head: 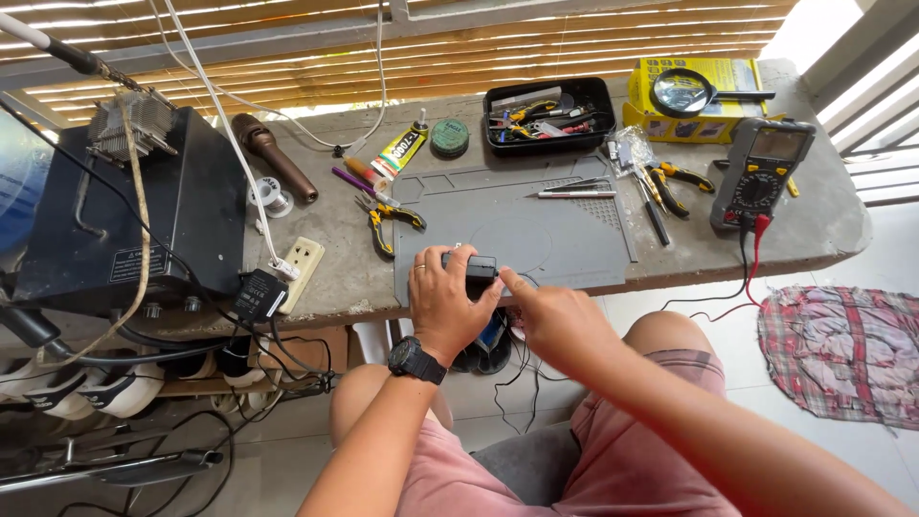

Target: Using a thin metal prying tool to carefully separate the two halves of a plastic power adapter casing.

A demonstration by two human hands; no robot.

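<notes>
Head view: at the front edge of a grey work mat (536, 235) on a concrete surface (335, 239), a seated person holds a small black power adapter (476, 269) in both hands. The left hand (445, 302), with a ring and a black wristwatch (416, 360), is clenched around the adapter from the left; the right hand (546, 316) presses its fingertips to the adapter's right end, grasping it lightly. The work looks to be at the handling-and-inspection step, the case seemingly unopened; a next move would call for a steady hold and a tool picked from the mat.

Counted on the surface: one multimeter (761, 172) with red and black leads, one magnifying glass (689, 93) on a yellow box (737, 77), one black parts tray (550, 115), one pair of yellow-handled pliers (388, 222) left of the mat and another pair (675, 182) to its right, one glue tube (399, 150), one round green tin (449, 137), one solder spool (272, 196), one power strip (302, 268).
</notes>
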